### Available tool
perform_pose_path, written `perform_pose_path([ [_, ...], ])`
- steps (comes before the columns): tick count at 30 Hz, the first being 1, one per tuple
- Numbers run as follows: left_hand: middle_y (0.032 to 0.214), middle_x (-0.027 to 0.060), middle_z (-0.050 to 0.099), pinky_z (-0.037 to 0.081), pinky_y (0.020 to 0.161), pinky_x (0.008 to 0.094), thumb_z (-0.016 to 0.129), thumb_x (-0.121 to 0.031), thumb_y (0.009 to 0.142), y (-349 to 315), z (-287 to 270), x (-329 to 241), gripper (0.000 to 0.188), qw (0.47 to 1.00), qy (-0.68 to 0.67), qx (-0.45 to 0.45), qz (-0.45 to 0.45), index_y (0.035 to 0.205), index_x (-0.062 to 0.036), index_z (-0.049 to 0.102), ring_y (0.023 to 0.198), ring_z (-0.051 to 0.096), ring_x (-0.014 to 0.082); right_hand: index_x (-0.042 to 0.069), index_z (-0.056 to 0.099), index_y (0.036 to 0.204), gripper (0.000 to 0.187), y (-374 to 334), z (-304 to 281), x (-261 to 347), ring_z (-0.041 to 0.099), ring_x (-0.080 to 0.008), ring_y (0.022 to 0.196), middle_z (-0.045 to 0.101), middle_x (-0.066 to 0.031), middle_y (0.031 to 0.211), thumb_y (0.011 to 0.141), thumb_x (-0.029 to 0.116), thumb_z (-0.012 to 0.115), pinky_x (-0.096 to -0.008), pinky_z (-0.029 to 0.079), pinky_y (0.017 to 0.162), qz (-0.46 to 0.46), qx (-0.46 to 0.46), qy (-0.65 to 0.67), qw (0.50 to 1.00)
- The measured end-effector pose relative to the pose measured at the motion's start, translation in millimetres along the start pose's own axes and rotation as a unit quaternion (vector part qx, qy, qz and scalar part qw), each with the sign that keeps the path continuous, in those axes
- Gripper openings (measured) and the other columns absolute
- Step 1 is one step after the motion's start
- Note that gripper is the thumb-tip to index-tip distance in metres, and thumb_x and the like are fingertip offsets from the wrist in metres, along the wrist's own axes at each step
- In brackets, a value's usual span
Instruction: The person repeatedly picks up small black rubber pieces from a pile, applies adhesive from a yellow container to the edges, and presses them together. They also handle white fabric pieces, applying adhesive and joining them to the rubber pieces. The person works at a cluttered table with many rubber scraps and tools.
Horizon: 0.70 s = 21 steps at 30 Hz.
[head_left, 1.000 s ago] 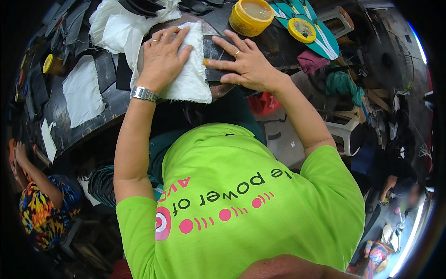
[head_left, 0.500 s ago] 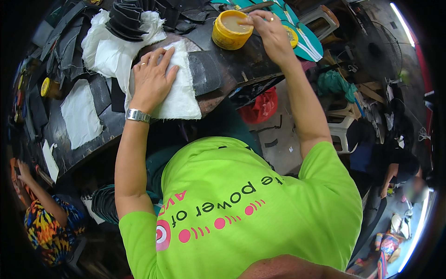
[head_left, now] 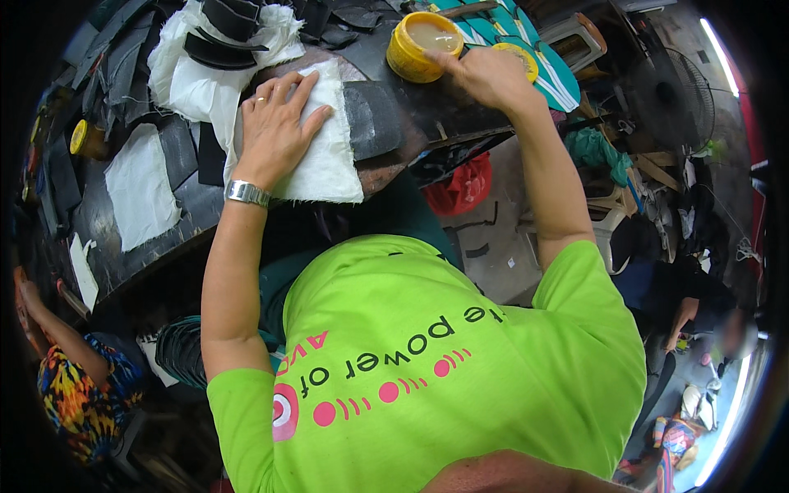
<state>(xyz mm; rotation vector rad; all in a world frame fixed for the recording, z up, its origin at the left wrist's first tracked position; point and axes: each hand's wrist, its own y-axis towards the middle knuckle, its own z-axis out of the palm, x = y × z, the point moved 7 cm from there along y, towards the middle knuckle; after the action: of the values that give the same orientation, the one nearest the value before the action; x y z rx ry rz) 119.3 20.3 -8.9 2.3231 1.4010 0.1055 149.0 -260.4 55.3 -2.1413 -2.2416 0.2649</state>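
My left hand (head_left: 279, 135) lies flat with its fingers apart on a white cloth piece (head_left: 325, 177) with frayed edges, on the table's near edge. A dark grey curved piece (head_left: 371, 119) shows beside that cloth. My right hand (head_left: 497, 78) is at the right side of a yellow tub (head_left: 408, 59), its thumb pressed against the rim. Its other fingers curl downward and are mostly hidden. Pale, cloudy paste (head_left: 433, 36) fills the tub. Beside my left hand, a bunched white cloth (head_left: 187, 94) has curved black pieces (head_left: 220, 51) on it.
Teal soles with white stripes (head_left: 552, 78) and a yellow lid (head_left: 518, 59) are right of the tub. Another white cloth (head_left: 141, 193) and black scraps (head_left: 123, 70) cover the left. A red bag (head_left: 460, 187) hangs below the table edge. Other people are at both sides.
My right hand has moved from over the tub's opening, where its fingertips were inside, to the tub's right side. My left hand stays on the cloth. The view has shifted slightly.
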Motion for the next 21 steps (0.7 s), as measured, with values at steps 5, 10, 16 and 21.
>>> perform_pose_path([
  [5,0.139,0.0041,0.054,0.036,0.103,0.0451,0.064,-0.057,0.09,0,2,1,0.066,1.0,-0.005,0.005,0.002,0.143,-0.0199,0.056,0.13,0.046,0.0282,0.013,0.078,0.112,0.04,-37,26,44,0.057,-0.0246,0.116,0.062,-0.0116,0.126,0.109,0.035,0.044,-0.0332,0.041,0.103,-0.26,-0.067,0.534,0.802],
  [10,0.139,0.0046,0.055,0.035,0.104,0.0455,0.065,-0.059,0.088,1,1,1,0.069,1.0,-0.002,0.004,0.004,0.144,-0.02,0.056,0.13,0.045,0.0289,0.025,0.059,0.142,0.046,-43,66,69,0.037,-0.0342,0.142,0.034,-0.0149,0.161,0.103,0.045,0.047,-0.0451,0.033,0.113,-0.252,-0.141,0.209,0.934],
  [16,0.14,0.0054,0.054,0.036,0.104,0.0445,0.065,-0.059,0.088,1,0,1,0.069,1.0,-0.002,0.016,0.0,0.145,-0.0203,0.055,0.13,0.045,0.0286,0.038,0.049,0.15,0.049,-31,74,75,0.03,-0.0334,0.148,0.027,-0.0118,0.165,0.103,0.053,0.045,-0.0491,0.033,0.109,-0.262,-0.13,0.166,0.942],
  [21,0.14,0.006,0.054,0.035,0.105,0.0445,0.065,-0.06,0.088,2,-1,1,0.07,1.0,0.004,0.015,0.006,0.144,-0.0201,0.057,0.13,0.045,0.0287,0.047,0.051,0.146,0.047,-40,78,70,0.014,-0.0346,0.154,0.021,-0.0099,0.168,0.101,0.059,0.045,-0.057,0.021,0.117,-0.344,-0.133,0.176,0.913],
])
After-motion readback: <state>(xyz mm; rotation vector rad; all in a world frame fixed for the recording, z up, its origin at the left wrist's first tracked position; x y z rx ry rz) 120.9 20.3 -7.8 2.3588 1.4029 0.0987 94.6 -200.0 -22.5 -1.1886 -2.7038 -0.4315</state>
